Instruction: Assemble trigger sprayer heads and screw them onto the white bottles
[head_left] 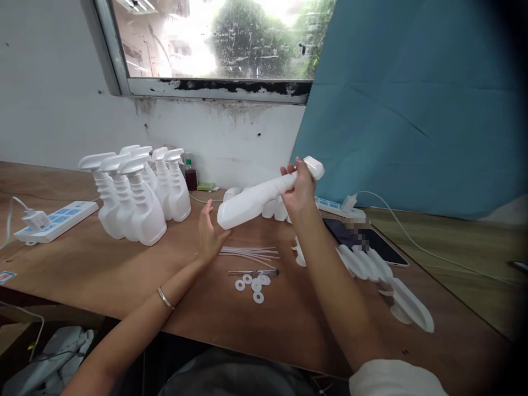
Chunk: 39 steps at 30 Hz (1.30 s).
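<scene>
A white spray bottle is tilted almost onto its side above the table. My right hand is closed around its neck, just below the white head at the upper right. Beside the bottle's base is my left hand, its fingers apart; whether the thumb touches the base I cannot tell. Below on the table lie thin white tubes, a screwdriver with a clear handle and several white ring washers. White trigger spray heads lie in a row to the right.
Several white spray bottles stand at the left, and more white bottles are partly hidden behind the held one. Power strips sit on both sides. A dark-screened device lies at the right, near a white cable.
</scene>
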Motion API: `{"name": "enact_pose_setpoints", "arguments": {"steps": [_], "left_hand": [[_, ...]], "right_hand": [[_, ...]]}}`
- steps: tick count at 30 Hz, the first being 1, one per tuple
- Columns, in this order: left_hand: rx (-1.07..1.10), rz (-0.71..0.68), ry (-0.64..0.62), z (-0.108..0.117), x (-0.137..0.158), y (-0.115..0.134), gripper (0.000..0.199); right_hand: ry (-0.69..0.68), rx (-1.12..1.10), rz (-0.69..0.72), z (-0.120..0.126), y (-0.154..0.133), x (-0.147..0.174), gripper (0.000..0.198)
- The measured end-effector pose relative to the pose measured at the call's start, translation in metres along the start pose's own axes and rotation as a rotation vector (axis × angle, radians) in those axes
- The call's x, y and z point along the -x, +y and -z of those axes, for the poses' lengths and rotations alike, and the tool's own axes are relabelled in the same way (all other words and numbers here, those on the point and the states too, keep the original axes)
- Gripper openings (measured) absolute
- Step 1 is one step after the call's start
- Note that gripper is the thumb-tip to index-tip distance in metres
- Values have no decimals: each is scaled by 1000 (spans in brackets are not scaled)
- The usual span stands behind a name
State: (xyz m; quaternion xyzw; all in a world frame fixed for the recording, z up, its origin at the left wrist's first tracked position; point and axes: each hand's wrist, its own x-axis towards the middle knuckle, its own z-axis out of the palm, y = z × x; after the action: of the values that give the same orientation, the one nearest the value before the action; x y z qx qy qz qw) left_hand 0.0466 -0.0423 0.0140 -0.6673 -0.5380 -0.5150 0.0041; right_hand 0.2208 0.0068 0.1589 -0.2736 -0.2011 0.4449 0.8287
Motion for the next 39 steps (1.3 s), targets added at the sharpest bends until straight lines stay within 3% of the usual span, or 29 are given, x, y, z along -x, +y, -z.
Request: {"name": "enact_pose_setpoints", "arguments": {"steps": [3,7,10,13,15,18,20,24,26,30,35,39], "left_hand": [[21,-111,-16,3,-2,-2,63],[180,-182,45,-2,-3,-9,60],[358,-37,-18,-6,0,-8,53],[767,264,-87,-9,3,1,47],[1092,494,-253,-9,3,8,47],[1416,777,-692,-6,1,13,51],[1510,855,-893,-2,0,12,53],[1540,833,-1050,1,0,9,60],[1515,817,-1009,-2,1,7,59],[1412,773,-688,-14,5,3,45],[1221,561,-417,-24,6,3,91],[1122,434,-248,-21,3,6,74]], "right_hand": [[-84,35,-44,4,-1,8,14],[-137,64,-40,10,-3,13,18],[-164,68,-35,13,-7,10,14],[-281,88,-62,14,-13,9,14],[-353,110,-73,14,-17,12,15],[-439,152,-43,13,-21,20,18],[-488,169,5,12,-24,25,21],[-580,173,89,10,-29,34,27],[-580,150,111,10,-33,36,29],[-454,115,172,13,-38,29,27],[-308,74,212,19,-34,14,20],[-259,36,190,18,-32,15,18]]}}
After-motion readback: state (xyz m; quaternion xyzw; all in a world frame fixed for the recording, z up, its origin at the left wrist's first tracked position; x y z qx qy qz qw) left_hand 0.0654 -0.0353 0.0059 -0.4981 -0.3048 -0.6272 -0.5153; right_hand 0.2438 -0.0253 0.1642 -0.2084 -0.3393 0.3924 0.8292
